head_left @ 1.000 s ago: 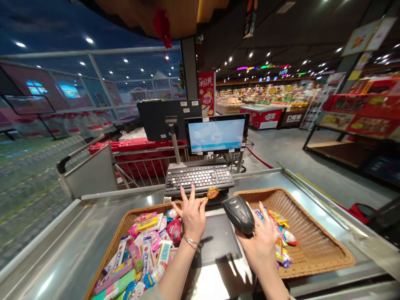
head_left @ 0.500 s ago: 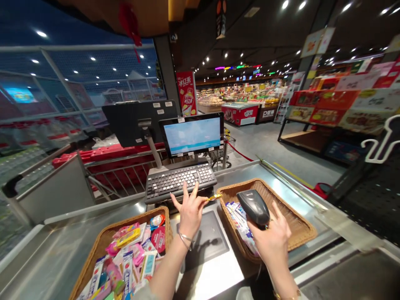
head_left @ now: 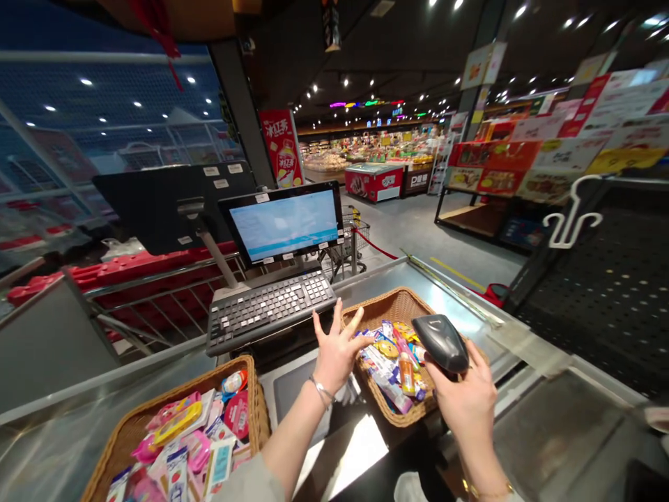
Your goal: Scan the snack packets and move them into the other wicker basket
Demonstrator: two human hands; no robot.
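My right hand (head_left: pixel 465 390) is wrapped round a black handheld barcode scanner (head_left: pixel 442 341), held over the right side of a wicker basket (head_left: pixel 400 300). Small packaged sweets lie in that basket, among them yellow packets (head_left: pixel 387 348) and a little orange bottle (head_left: pixel 406 373). At the basket's left rim is my left hand (head_left: pixel 337 355), its fingers spread and nothing visible in them. A second wicker basket (head_left: pixel 256 401) stands to the left, filled with pink packets, wrapped sticks and a yellow pack (head_left: pixel 178 422).
A black keyboard (head_left: pixel 272 307) sits in front of a lit monitor (head_left: pixel 285 226). Another screen (head_left: pixel 172 209) shows its back on the left. The metal counter (head_left: pixel 436 296) runs on to the right, beside a black perforated panel (head_left: pixel 606 293) with a white hook (head_left: pixel 572 213).
My left hand has let go of the small yellow-wrapped item and moved to the right basket's rim. The scanner has moved right relative to that basket, showing more sweets. My view has turned right.
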